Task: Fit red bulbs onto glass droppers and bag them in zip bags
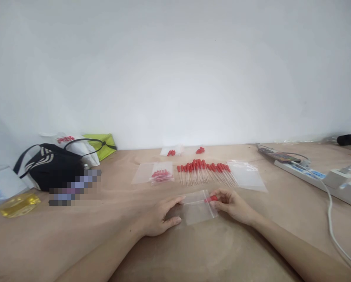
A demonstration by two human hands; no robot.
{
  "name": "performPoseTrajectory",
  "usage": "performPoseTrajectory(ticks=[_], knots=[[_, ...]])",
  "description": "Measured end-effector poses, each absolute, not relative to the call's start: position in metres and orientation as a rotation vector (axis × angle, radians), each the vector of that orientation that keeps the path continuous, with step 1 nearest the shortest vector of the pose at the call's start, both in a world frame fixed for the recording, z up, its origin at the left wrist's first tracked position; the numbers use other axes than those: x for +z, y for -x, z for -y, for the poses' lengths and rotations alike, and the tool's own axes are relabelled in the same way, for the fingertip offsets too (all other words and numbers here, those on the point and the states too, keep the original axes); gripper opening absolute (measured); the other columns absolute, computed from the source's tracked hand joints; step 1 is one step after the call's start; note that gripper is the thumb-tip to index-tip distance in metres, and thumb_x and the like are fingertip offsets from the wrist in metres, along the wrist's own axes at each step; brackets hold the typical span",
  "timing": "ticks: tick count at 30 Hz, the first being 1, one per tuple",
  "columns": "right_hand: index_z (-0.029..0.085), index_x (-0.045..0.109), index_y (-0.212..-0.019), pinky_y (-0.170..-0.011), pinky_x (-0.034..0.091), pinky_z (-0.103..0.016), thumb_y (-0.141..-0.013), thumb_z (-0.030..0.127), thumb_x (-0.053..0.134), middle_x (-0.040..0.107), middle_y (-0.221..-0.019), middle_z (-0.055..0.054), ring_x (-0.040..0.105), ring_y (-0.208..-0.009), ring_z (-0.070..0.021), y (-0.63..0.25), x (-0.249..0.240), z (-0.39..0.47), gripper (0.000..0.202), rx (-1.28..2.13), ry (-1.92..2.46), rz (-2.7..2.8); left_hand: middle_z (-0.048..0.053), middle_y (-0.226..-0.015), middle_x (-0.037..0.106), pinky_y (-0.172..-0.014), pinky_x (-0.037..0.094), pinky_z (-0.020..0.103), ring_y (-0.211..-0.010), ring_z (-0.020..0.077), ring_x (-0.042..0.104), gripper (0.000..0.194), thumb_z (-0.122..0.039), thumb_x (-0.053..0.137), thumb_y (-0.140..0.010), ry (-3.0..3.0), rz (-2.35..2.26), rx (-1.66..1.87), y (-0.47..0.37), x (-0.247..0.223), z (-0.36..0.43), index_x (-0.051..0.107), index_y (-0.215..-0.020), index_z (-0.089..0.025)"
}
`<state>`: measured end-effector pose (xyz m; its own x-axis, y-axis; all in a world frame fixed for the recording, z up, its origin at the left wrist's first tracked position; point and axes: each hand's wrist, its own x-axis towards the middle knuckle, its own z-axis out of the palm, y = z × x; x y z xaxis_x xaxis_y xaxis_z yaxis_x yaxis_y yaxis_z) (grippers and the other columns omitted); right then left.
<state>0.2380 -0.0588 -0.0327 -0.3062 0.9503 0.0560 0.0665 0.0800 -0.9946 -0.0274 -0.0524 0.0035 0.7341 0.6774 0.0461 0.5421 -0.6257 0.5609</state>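
A clear zip bag (196, 211) lies flat on the table between my two hands. My right hand (231, 204) pinches a thin stick with a red head (213, 198) at the bag's right end, its shaft pointing left into the bag. My left hand (163, 215) rests at the bag's left side, thumb and fingers spread apart, fingertips at its edge. Beyond them several red-headed sticks (203, 172) are laid out in a fan. To their left, filled zip bags (162, 176) holding red-headed pieces are stacked; to their right lie flat clear bags (247, 176).
Small red pieces (171, 152) and more red pieces (200, 150) lie near the wall. At left are a black bag (54, 168), a green bag (106, 145) and a yellow-filled packet (19, 205). A white power strip (307, 176) with a cable (330, 219) runs along the right.
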Motion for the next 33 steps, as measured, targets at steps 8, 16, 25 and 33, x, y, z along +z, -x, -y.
performPoseTrajectory(ticks=[8,16,25,33], knots=[[0.018,0.049,-0.078,-0.059,0.04,-0.024,-0.065,0.04,0.064,0.057,-0.072,0.001,0.051,-0.061,-0.0089,-0.231,-0.031,0.064,0.03,1.485,0.868,1.552,0.002,-0.123,0.047,-0.096,0.03,0.039,-0.114,0.022,0.04,0.049,-0.029,0.048,-0.081,-2.463,-0.848,0.345,0.023,-0.001,0.051,0.031,-0.127,-0.028],[0.018,0.065,-0.086,-0.072,0.041,-0.029,-0.075,0.043,0.05,0.062,-0.086,-0.004,0.054,-0.079,-0.0174,-0.243,-0.019,0.063,0.03,1.199,1.026,1.876,0.004,-0.128,0.042,-0.096,0.031,0.035,-0.115,0.0206,0.039,0.042,-0.031,0.046,-0.083,-2.463,-0.891,0.315,0.029,0.003,0.048,0.04,-0.124,-0.026],[0.017,0.066,-0.078,-0.075,0.039,-0.028,-0.082,0.041,0.038,0.054,-0.089,-0.006,0.049,-0.082,-0.0153,-0.247,-0.007,0.067,0.037,0.961,0.999,2.202,0.004,-0.124,0.047,-0.096,0.032,0.033,-0.112,0.019,0.043,0.031,-0.028,0.046,-0.083,-2.467,-0.839,0.326,0.029,-0.001,0.045,0.052,-0.114,-0.026],[0.017,0.064,-0.073,-0.062,0.041,-0.024,-0.074,0.032,0.049,0.061,-0.075,-0.003,0.055,-0.069,-0.0148,-0.28,-0.006,0.051,0.022,0.88,1.348,2.041,0.004,-0.123,0.046,-0.095,0.033,0.033,-0.112,0.0188,0.043,0.03,-0.027,0.047,-0.083,-2.481,-0.826,0.328,0.028,-0.002,0.046,0.054,-0.112,-0.027]])
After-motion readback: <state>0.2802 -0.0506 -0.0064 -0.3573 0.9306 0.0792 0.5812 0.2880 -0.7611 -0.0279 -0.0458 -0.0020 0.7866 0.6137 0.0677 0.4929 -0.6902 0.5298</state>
